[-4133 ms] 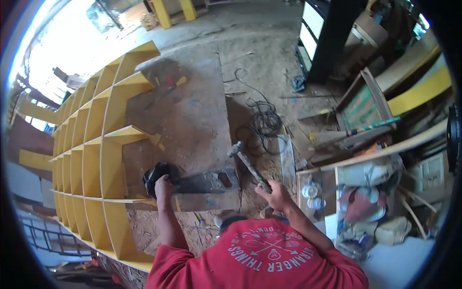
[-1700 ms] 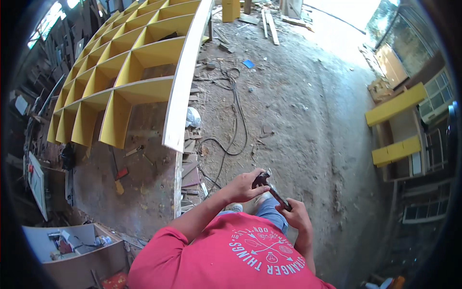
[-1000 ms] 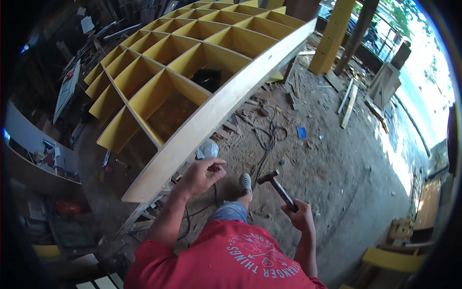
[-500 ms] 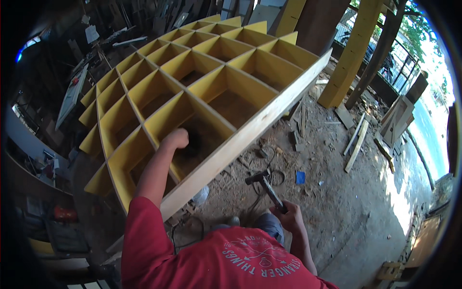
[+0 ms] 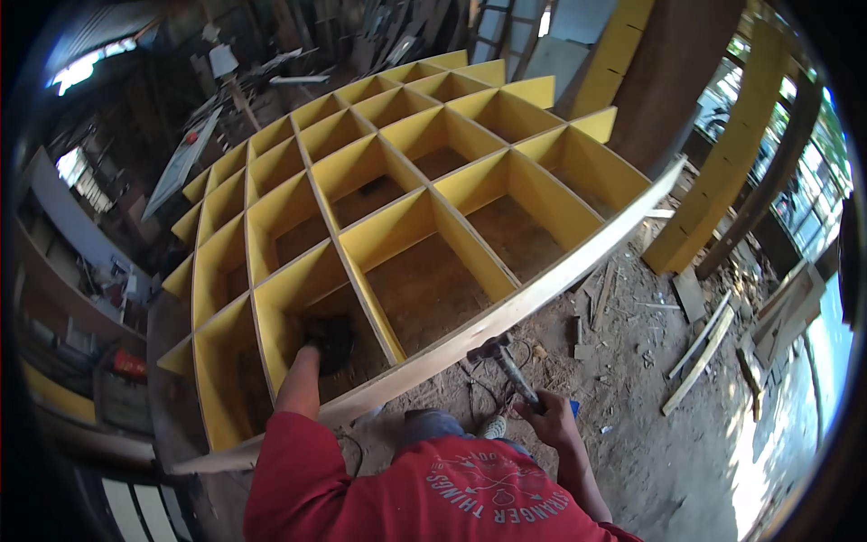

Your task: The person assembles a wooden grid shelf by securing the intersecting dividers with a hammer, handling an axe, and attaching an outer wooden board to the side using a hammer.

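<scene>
In front of me lies a large yellow lattice frame (image 5: 471, 257) of crossed panels forming many open cells, with a pale wooden board (image 5: 533, 304) along its near edge. My left arm reaches over that board into a near-left cell. The left hand (image 5: 312, 352) is low in the cell beside a dark, black object (image 5: 337, 341) whose kind I cannot make out; its fingers are hidden. My right hand (image 5: 549, 420) is closed round the handle of a hammer (image 5: 515, 375). The hammer's head points up and left, close to the near board.
Offcuts and wooden strips (image 5: 700, 357) litter the dirt floor at right. Tall yellow notched boards (image 5: 722, 163) stand at the back right. A pale panel (image 5: 181, 163) leans at far left, and a red object (image 5: 129, 363) lies at left.
My left hand has gone from a raised fist above the cell down into it. The view has shifted, so the frame sits lower and further right. The hammer stays in my right hand.
</scene>
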Tool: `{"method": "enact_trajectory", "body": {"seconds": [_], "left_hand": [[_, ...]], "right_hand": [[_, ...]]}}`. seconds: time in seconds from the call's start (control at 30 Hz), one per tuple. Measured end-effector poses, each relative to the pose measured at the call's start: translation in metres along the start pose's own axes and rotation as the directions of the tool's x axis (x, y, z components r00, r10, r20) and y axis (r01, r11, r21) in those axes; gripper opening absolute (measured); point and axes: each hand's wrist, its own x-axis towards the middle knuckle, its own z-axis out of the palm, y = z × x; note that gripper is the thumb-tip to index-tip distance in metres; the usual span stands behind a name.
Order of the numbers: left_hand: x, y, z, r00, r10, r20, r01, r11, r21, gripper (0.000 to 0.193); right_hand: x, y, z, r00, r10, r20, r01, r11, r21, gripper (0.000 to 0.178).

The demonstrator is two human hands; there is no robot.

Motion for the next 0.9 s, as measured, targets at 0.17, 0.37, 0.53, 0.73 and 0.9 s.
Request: {"method": "enact_trajectory", "body": {"seconds": [0.17,0.37,0.53,0.73,0.9], "left_hand": [[-0.011,-0.021,0.02,0.961,-0.247,-0.127,0.221,0.957,-0.187,0.037],[0.005,-0.03,0.021,0.977,-0.208,-0.034,0.178,0.899,-0.4,0.039],[0.016,-0.034,0.019,0.997,-0.043,0.062,0.072,0.797,-0.6,0.041],[0.015,-0.053,0.026,0.997,-0.073,0.022,0.068,0.738,-0.672,0.042],[0.005,-0.052,0.022,0.995,-0.077,0.064,0.1,0.694,-0.713,0.039]], "right_hand": [[0.059,-0.007,-0.009,0.999,0.017,0.035,-0.018,1.0,0.009,0.042],[0.099,-0.035,0.003,0.998,-0.006,0.062,0.003,0.999,0.041,0.04],[0.121,-0.053,0.008,0.992,-0.066,0.106,0.064,0.998,0.021,0.039],[0.127,-0.076,0.014,0.991,-0.069,0.117,0.069,0.998,0.002,0.035],[0.128,-0.059,0.024,0.99,-0.046,0.137,0.044,0.999,0.019,0.038]]}}
